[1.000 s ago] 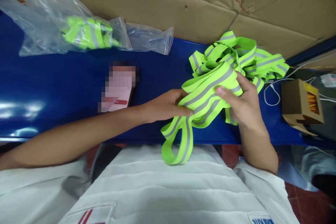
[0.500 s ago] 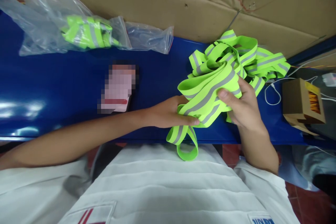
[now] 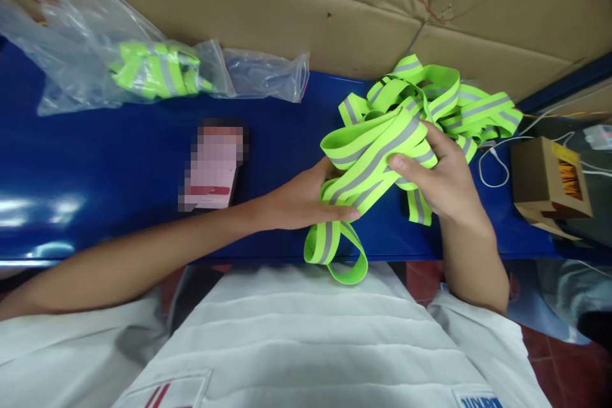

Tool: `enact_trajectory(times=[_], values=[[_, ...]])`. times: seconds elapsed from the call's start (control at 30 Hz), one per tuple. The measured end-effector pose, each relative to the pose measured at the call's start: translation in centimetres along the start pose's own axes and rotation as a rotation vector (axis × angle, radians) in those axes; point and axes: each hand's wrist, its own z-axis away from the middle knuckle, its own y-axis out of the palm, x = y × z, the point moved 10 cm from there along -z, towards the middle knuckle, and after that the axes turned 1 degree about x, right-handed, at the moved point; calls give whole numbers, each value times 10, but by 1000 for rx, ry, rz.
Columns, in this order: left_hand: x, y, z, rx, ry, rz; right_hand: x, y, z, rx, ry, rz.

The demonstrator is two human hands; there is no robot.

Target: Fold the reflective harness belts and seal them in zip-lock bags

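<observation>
A folded bundle of neon yellow-green reflective strips [image 3: 377, 156], each with a grey stripe, is held between both hands above the blue table. My left hand [image 3: 310, 197] grips its lower left end, the thumb over the front and the other fingers hidden behind. My right hand [image 3: 437, 175] closes on its right end, thumb pressed on the front. A loop of strip hangs below my left hand, and a short end dangles under the right one. Behind the bundle lies a loose pile of the same strips [image 3: 488, 108].
Clear plastic bags [image 3: 265, 73], one with neon strips inside, lie at the back left. A pinkish, blurred-out flat object [image 3: 215, 166] rests on the blue table [image 3: 119, 159]. At right are an open cardboard box [image 3: 545, 178] and a white cable [image 3: 482, 172]. Brown cardboard [image 3: 287, 13] lines the back.
Both hands keep hold of the bundle and have shifted it slightly. The short end under my right hand now hangs further out, and the lower loop has swung a little right.
</observation>
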Motion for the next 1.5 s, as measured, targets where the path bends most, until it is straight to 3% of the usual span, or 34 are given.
enact_trajectory(times=[0.13,0.23,0.4,0.6,0.77,0.93,1.03,1.23,1.4,1.5], values=[[-1,1,1,11,-61,25,7,2,0,-60,-37,94],[-1,4,1,34,-86,92,6,16,3,-43,-49,131],[0,3,0,-5,-29,192,12,41,11,44,-154,202],[-15,1,5,-15,49,252,21,47,9,236,-276,198],[-32,-5,18,52,-102,574,33,39,12,299,-413,368],[-42,-37,30,-164,-181,647,33,45,19,359,-431,564],[-50,-45,31,-229,-183,682,33,45,20,348,-417,613],[-74,-39,23,-220,-159,760,35,50,23,379,-402,417],[-86,-29,19,-305,-193,715,33,45,14,308,-294,191],[-102,-13,10,-198,-166,706,30,39,11,249,-229,137]])
